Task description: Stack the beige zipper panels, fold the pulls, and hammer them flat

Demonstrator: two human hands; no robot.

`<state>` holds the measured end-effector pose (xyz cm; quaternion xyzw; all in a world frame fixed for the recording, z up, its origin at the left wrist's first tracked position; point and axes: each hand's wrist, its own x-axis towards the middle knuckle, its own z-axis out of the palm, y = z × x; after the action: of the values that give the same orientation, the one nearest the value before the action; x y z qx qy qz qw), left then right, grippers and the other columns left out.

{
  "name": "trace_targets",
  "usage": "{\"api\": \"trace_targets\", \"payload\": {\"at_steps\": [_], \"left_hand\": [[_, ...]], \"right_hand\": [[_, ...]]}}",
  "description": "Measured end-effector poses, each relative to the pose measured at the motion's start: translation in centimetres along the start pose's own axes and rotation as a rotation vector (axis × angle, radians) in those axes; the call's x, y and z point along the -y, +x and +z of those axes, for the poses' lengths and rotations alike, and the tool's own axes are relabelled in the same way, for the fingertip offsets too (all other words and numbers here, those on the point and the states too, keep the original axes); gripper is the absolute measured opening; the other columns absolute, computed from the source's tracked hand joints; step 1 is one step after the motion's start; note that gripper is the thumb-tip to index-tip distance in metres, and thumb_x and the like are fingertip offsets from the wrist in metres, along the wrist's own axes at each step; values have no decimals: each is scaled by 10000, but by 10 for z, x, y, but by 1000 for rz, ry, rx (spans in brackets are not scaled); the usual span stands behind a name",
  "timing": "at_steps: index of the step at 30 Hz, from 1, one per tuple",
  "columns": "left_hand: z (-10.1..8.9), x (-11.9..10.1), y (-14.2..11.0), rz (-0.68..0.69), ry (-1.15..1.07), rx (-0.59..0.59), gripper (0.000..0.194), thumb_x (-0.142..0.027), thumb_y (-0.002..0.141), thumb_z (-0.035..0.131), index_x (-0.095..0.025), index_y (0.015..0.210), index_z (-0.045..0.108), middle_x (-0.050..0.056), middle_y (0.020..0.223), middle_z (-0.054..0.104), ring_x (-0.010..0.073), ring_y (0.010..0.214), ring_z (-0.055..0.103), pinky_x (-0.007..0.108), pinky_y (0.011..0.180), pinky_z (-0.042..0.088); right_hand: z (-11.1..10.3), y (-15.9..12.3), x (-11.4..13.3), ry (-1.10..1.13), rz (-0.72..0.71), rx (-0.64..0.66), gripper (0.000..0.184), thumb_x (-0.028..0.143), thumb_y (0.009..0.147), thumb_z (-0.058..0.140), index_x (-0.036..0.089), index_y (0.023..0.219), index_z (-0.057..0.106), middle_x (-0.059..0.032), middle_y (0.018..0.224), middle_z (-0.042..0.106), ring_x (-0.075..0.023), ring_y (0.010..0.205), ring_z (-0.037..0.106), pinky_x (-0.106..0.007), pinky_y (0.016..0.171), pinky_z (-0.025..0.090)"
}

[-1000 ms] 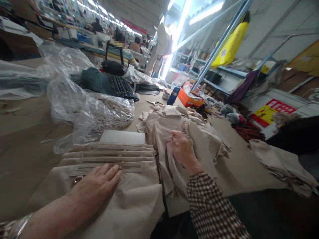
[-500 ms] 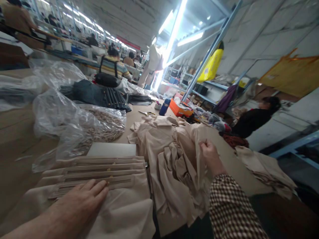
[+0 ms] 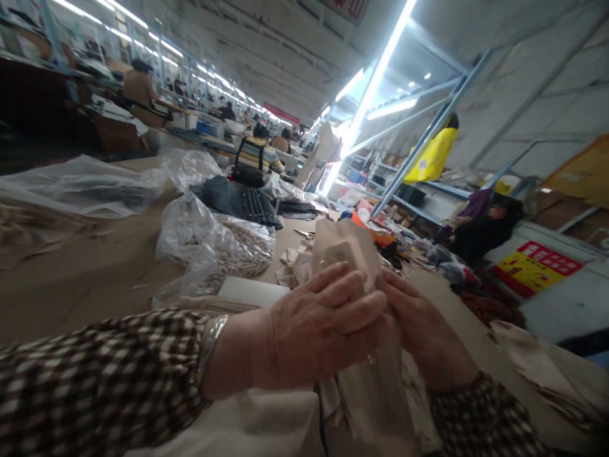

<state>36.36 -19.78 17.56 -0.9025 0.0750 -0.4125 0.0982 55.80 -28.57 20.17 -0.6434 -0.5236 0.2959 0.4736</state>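
My left hand (image 3: 328, 324) and right hand (image 3: 423, 327) grip 1 beige cloth piece (image 3: 347, 241) between them, over the surface (image 3: 126, 257). Layered cloth (image 3: 209, 304) to the left looks neatly laid; this piece and the loose pile (image 3: 294, 264) beyond don't.

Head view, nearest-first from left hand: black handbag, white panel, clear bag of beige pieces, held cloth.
1. Held cloth: against the left hand.
2. White panel: left, just beyond.
3. Clear bag of beige pieces: behind the panel.
4. Black handbag: farther back, left.
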Motion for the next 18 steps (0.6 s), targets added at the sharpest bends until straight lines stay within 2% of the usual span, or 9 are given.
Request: {"api": "trace_targets", "payload": {"at_steps": [2, 4, 6, 10, 13, 15, 17, 18], "left_hand": [[-2, 0, -1, -40, -11, 67, 172, -217, 990, 458, -179, 1038, 619, 64, 1108, 613, 250, 1135, 502, 466, 1089, 349], [-5, -1, -9, -80, -55, 133, 181, -236, 996, 455, -177, 929, 613, 45, 982, 611, 215, 994, 529, 431, 1008, 398], [-9, -2, -19, -94, -87, 155, 174, -221, 993, 459, -180, 916, 609, 30, 924, 601, 190, 891, 521, 395, 912, 423], [-14, -8, -41, -65, -124, 172, 127, -172, 977, 475, -184, 978, 601, 25, 918, 598, 173, 834, 513, 351, 802, 422], [-10, -12, -52, -87, -118, 298, 82, -146, 919, 541, -179, 988, 571, 26, 905, 594, 174, 790, 525, 330, 733, 438], [-10, -9, -55, -110, -109, 396, 86, -116, 870, 561, -176, 932, 554, 28, 871, 595, 175, 739, 532, 318, 667, 440], [-16, -3, -52, -160, -106, 429, 80, -95, 861, 546, -172, 880, 550, 30, 845, 601, 164, 697, 538, 296, 618, 423], [-23, 2, -48, -206, -102, 416, 80, -91, 877, 527, -165, 874, 558, 30, 837, 606, 152, 680, 538, 279, 606, 408]], "right_hand": [[21, -5, 3, 237, 112, 132, 282, 453, 797, 705, 273, 1014, 700, -2, 935, 709, -162, 783, 660, -250, 665, 537], [36, -8, 1, 426, 228, 205, 362, 369, 768, 745, 282, 1115, 688, 0, 1010, 712, -146, 814, 660, -229, 686, 527], [45, -10, -6, 544, 326, 263, 482, 318, 769, 740, 298, 1239, 634, -1, 1047, 711, -123, 774, 656, -212, 661, 517], [57, -11, -31, 630, 383, 377, 583, 278, 769, 730, 270, 1329, 568, -18, 1047, 702, -101, 734, 643, -206, 669, 511], [61, -9, -41, 563, 375, 436, 604, 309, 777, 720, 255, 1348, 533, -7, 972, 698, -97, 695, 621, -206, 655, 495], [60, -12, -32, 369, 248, 418, 551, 366, 811, 687, 257, 1329, 533, -6, 932, 694, -119, 703, 621, -239, 662, 503], [53, -20, -8, 34, -51, 300, 409, 419, 859, 631, 266, 1236, 597, -29, 1003, 694, -168, 828, 646, -305, 745, 521], [46, -24, 6, -203, -228, 202, 305, 404, 897, 590, 276, 1170, 639, -38, 1117, 678, -192, 984, 633, -339, 862, 501]]}}
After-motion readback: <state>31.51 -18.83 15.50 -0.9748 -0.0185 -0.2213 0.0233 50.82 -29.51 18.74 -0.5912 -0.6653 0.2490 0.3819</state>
